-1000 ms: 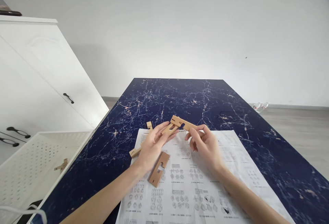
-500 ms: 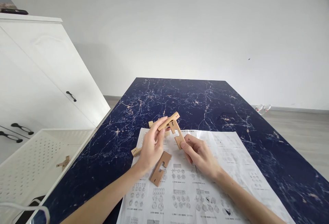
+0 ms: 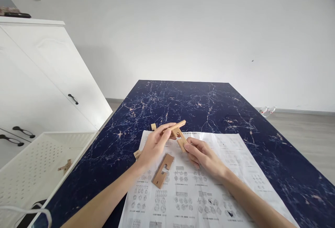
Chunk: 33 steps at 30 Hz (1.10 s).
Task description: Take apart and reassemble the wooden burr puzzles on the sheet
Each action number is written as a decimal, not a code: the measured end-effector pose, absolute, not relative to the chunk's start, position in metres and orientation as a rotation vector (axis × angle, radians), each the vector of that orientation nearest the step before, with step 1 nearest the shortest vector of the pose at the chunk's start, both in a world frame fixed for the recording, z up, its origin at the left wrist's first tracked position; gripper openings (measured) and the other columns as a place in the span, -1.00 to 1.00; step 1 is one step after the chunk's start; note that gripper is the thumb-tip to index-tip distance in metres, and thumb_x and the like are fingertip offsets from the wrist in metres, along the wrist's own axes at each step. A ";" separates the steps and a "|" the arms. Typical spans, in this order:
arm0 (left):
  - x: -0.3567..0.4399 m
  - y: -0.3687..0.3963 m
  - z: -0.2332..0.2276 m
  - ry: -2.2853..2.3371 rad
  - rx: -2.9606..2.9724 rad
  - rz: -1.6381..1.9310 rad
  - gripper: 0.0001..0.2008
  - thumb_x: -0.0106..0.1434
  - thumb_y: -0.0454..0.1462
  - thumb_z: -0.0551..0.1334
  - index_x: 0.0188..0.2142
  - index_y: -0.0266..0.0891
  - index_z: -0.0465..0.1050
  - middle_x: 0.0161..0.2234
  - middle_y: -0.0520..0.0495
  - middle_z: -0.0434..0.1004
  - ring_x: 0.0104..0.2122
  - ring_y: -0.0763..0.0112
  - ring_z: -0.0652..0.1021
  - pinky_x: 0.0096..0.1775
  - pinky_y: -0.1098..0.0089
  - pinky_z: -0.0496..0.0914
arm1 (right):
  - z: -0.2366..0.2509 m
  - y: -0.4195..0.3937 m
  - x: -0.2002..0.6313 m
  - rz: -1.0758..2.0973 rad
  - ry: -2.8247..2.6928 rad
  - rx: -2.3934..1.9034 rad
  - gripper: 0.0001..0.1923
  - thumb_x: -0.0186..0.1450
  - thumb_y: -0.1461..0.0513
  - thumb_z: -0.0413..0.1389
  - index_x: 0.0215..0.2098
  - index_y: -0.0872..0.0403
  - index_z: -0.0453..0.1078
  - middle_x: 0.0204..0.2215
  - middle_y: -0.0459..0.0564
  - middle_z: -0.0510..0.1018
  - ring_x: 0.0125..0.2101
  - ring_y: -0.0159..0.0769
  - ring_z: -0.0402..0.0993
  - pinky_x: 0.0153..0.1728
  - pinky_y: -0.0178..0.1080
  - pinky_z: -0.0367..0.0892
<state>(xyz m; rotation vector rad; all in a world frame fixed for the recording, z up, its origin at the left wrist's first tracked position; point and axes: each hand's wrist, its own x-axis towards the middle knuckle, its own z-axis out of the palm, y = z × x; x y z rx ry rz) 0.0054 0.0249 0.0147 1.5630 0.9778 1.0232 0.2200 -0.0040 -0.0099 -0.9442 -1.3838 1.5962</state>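
A dark marble table [image 3: 199,102] carries a printed sheet [image 3: 230,165]. Above it, the left hand [image 3: 154,146] pinches a wooden bar [image 3: 176,126], and the right hand [image 3: 202,154] grips a slotted piece [image 3: 181,141] that meets the bar. Another piece [image 3: 162,170] lies flat on the sheet.
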 end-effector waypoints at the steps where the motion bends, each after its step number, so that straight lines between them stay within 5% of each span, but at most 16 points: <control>1: 0.006 0.026 0.014 0.942 1.524 1.012 -0.59 0.60 0.00 0.12 0.28 -0.02 0.50 0.15 -0.08 0.68 0.10 0.12 0.67 0.19 0.10 0.56 | -0.010 -0.004 0.220 1.606 -1.377 -0.931 -0.48 0.46 -0.21 0.18 -0.38 -0.01 0.26 -0.61 -0.28 0.12 -0.62 -0.43 -0.03 -0.60 -0.30 0.08; 16: 0.016 0.012 0.018 1.024 1.728 0.897 -0.63 0.59 -0.04 0.14 0.25 0.03 0.55 0.24 -0.06 0.62 0.18 0.08 0.61 0.14 0.18 0.54 | -0.005 -0.002 0.216 1.384 -1.438 -1.021 -0.44 0.42 -0.29 0.16 -0.34 -0.01 0.35 -0.66 -0.24 0.27 -0.66 -0.39 0.11 -0.60 -0.26 0.08; 21: 0.018 0.011 0.009 1.128 1.812 1.002 -0.65 0.59 -0.04 0.15 0.22 -0.01 0.54 0.21 -0.10 0.65 0.18 0.06 0.62 0.12 0.17 0.55 | -0.008 -0.003 0.216 1.311 -1.515 -1.042 -0.42 0.48 -0.28 0.08 -0.40 -0.03 0.26 -0.64 -0.21 0.30 -0.64 -0.38 0.13 -0.57 -0.25 0.10; 26: 0.019 0.009 0.003 1.183 1.926 1.087 -0.72 0.59 -0.08 0.16 0.08 -0.11 0.56 0.02 -0.12 0.74 -0.03 0.12 0.72 0.02 0.19 0.57 | -0.007 -0.004 0.214 1.280 -1.529 -1.071 -0.44 0.49 -0.26 0.07 -0.39 -0.03 0.27 -0.62 -0.20 0.32 -0.62 -0.36 0.15 -0.54 -0.24 0.10; 33: 0.021 0.006 0.000 1.199 1.988 1.168 -0.81 0.59 -0.13 0.16 -0.02 -0.10 0.53 -0.02 -0.12 0.75 -0.01 0.10 0.72 0.05 0.15 0.57 | -0.005 -0.008 0.211 1.253 -1.540 -1.100 -0.42 0.47 -0.29 0.07 -0.38 -0.02 0.30 -0.61 -0.17 0.38 -0.61 -0.34 0.20 -0.53 -0.23 0.12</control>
